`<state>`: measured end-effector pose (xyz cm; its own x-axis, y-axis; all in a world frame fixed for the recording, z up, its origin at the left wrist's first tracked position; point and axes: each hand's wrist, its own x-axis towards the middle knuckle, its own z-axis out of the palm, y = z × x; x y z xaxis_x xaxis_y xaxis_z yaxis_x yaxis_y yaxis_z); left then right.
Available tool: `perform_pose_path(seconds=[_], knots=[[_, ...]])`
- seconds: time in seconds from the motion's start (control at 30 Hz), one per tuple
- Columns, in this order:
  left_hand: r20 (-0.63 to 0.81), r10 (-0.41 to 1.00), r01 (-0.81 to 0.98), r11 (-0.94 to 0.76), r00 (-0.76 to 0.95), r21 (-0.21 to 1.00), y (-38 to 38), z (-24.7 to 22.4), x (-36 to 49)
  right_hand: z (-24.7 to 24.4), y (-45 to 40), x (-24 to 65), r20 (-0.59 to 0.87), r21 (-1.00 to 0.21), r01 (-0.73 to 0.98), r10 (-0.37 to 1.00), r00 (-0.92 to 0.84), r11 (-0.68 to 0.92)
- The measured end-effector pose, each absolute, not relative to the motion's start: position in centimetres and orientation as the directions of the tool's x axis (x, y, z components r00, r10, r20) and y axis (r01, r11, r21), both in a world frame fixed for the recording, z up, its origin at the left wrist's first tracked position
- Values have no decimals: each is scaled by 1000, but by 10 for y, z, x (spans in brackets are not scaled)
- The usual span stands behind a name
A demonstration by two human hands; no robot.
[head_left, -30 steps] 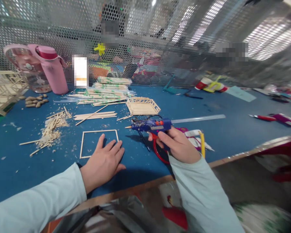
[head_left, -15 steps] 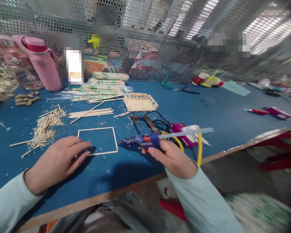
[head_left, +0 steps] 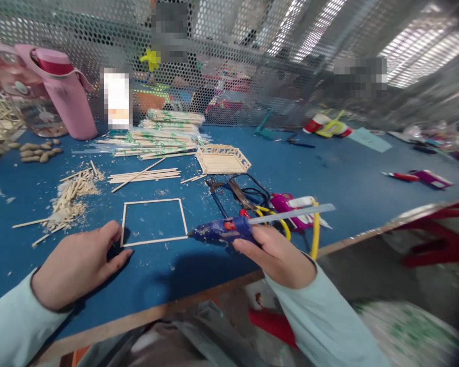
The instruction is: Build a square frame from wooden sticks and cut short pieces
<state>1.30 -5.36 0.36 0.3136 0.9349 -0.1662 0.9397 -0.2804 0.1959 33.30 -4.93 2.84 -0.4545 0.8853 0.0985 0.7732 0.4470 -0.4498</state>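
Observation:
A rectangular frame of thin wooden sticks (head_left: 153, 239) lies flat on the blue table (head_left: 137, 290). My left hand (head_left: 80, 260) rests at its left side, thumb and fingers apart around the lower left corner; I cannot tell whether they touch the stick. In my right hand (head_left: 279, 255) is a blue hot glue gun (head_left: 220, 228), a clear glue stick jutting from its back. The gun's nozzle points left and meets the frame's lower right corner, or is very close to it.
Behind the frame lie loose sticks (head_left: 149, 176), wrapped stick bundles (head_left: 160, 137) and a small wooden tray-like model (head_left: 224, 160). Pliers (head_left: 240, 193) and cords lie behind the gun. Stick scraps (head_left: 71, 196) are left, a pink bottle (head_left: 67, 99) at the back left.
My left hand has drawn back leftward from over the frame, baring its lower left corner. The glue gun's nozzle has moved down from the right side to the lower right corner.

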Motion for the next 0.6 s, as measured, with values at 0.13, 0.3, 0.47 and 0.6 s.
perform_pose_path(seconds=[0.13,0.3,0.47,0.6], knots=[[-172,944,953,-254,282,167,-54,2,12,28,-48,332,106,-454,771,886,-450,446],[-179,944,955,-252,278,156,-54,5,12,28,-48,332,100,-457,761,877,-469,460],[-196,942,957,-245,274,157,-53,5,13,28,-48,333,105,-450,767,879,-465,459],[-206,941,958,-241,270,153,-53,4,13,27,-49,333,102,-442,784,893,-438,435]])
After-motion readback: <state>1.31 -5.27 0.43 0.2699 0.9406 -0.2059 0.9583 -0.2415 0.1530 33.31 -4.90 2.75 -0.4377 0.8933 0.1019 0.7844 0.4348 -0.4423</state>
